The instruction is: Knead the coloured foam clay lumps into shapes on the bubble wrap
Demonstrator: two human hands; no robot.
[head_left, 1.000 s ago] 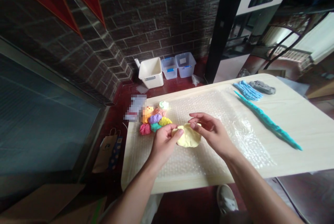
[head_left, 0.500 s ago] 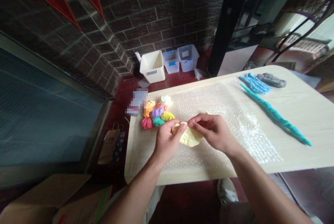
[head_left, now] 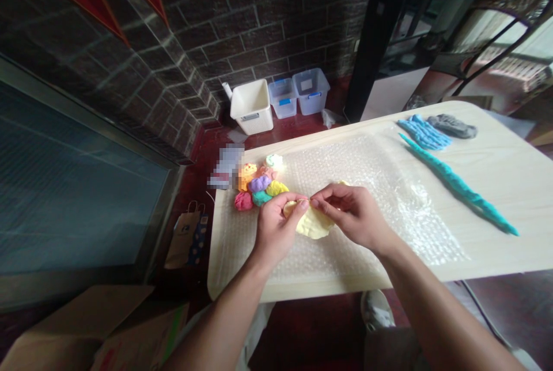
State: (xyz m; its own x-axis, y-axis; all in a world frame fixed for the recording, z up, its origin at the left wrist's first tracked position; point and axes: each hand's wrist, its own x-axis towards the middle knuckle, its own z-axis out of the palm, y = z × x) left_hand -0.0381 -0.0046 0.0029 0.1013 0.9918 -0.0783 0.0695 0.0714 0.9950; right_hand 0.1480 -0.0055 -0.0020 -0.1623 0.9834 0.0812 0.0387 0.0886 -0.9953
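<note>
A flat, pale yellow piece of what looks like modelling clay (head_left: 314,226) hangs just above the bubble wrap (head_left: 242,244). My left hand (head_left: 280,226) is closed, its thumb and forefinger pinching the upper edge of that piece. Opposite it, my right hand (head_left: 351,215) is closed as well, fingertips pinched at the same edge. The two sets of fingertips nearly meet, and a tiny pinkish bit shows between them, too small to name. Just beyond my left hand sit several coloured clay lumps, among them a purple lump (head_left: 260,183), a red lump (head_left: 243,201) and a yellow lump (head_left: 277,188).
On the table's (head_left: 488,169) right lie a long teal twisted roll (head_left: 462,185), a blue ridged piece (head_left: 425,132) and a grey lump (head_left: 453,126). Beyond the far edge, a white bin (head_left: 252,109) and clear boxes (head_left: 311,93) stand on the floor. A cardboard box (head_left: 82,325) is at lower left.
The fingertips of both hands have drawn slightly closer together along the clay's upper edge. The view has shifted a little; the other objects stay put.
</note>
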